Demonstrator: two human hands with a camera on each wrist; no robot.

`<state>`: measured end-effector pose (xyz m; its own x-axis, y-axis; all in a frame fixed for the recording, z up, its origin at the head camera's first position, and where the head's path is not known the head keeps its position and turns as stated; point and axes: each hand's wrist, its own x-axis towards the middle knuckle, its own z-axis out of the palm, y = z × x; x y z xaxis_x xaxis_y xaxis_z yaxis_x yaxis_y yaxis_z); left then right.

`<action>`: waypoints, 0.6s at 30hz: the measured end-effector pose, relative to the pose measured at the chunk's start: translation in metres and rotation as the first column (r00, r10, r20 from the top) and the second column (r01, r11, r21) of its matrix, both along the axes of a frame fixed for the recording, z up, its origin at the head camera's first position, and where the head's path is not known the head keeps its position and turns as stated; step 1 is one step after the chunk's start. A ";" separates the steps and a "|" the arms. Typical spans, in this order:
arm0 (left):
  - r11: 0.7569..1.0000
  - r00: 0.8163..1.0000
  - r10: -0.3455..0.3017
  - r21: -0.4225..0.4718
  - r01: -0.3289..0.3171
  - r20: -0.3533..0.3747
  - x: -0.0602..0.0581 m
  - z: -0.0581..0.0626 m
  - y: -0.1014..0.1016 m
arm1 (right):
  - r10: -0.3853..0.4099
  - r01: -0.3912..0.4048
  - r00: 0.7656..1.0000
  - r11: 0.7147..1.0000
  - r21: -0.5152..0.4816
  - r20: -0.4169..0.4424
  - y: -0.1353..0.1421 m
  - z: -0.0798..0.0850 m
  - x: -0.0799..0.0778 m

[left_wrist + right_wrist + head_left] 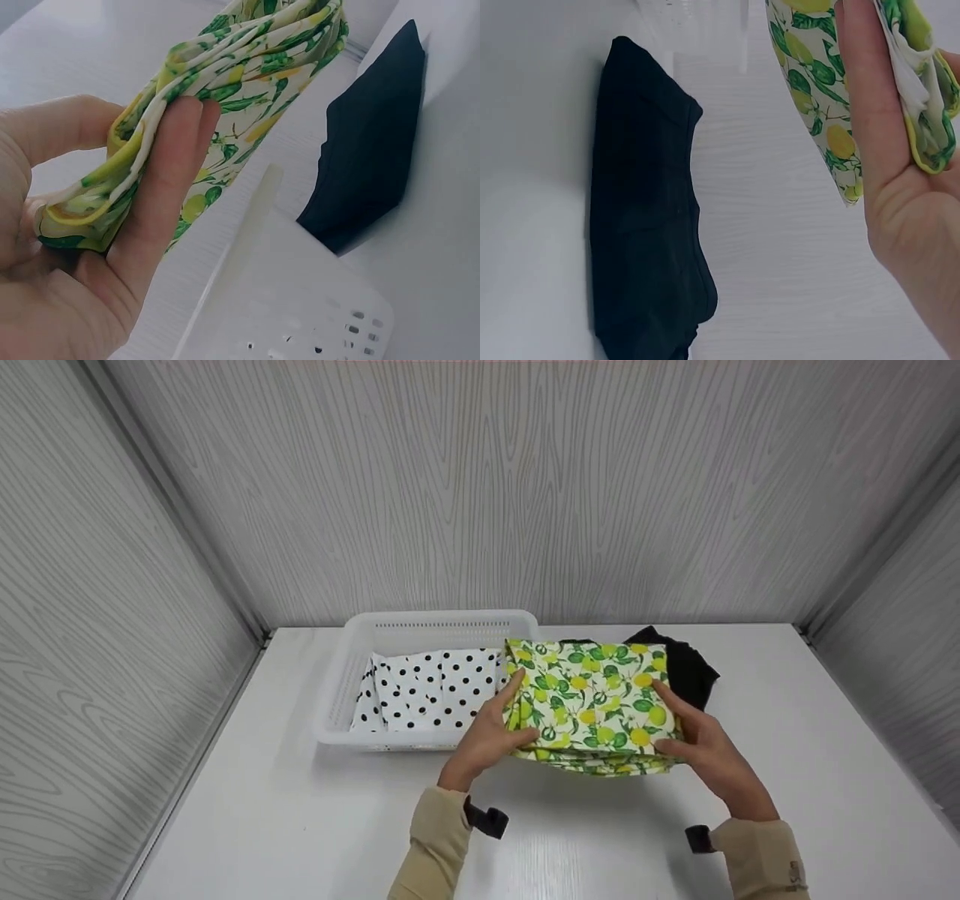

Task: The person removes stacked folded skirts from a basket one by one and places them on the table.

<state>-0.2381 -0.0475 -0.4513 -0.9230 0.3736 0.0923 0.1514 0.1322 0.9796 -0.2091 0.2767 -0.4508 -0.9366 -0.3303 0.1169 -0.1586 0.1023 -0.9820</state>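
A folded lemon-print cloth (pixel 592 697), white with yellow fruit and green leaves, is held up above the table between both hands. My left hand (pixel 489 733) grips its left side. In the left wrist view the folded layers (pixel 135 157) lie between thumb and fingers. On the opposite side my right hand (pixel 709 750) pinches the cloth's right edge, with layers (pixel 922 97) bunched against the fingers in the right wrist view. The cloth overlaps the right end of a white plastic basket (pixel 337 682) in the head view. Inside that basket lies a white cloth with black dots (pixel 427 690).
A black cloth (pixel 686 667) lies on the white table (pixel 300 825) behind the lemon print, partly hidden by it in the head view. Grey wood-grain panels (pixel 487 495) stand at the back and both sides of the table.
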 end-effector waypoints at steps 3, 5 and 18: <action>0.999 1.000 -0.031 -0.007 0.031 0.000 0.003 -0.001 0.008 | -0.019 0.019 1.000 1.000 -0.004 -0.004 0.007 -0.001 0.008; 0.999 0.999 -0.050 -0.015 0.050 -0.006 0.005 -0.001 0.014 | -0.038 0.038 0.999 0.999 -0.006 -0.008 0.012 -0.002 0.014; 0.987 0.988 -0.153 -0.046 0.152 -0.017 0.029 -0.028 0.048 | -0.107 0.106 0.985 0.994 0.012 0.137 0.041 -0.032 0.048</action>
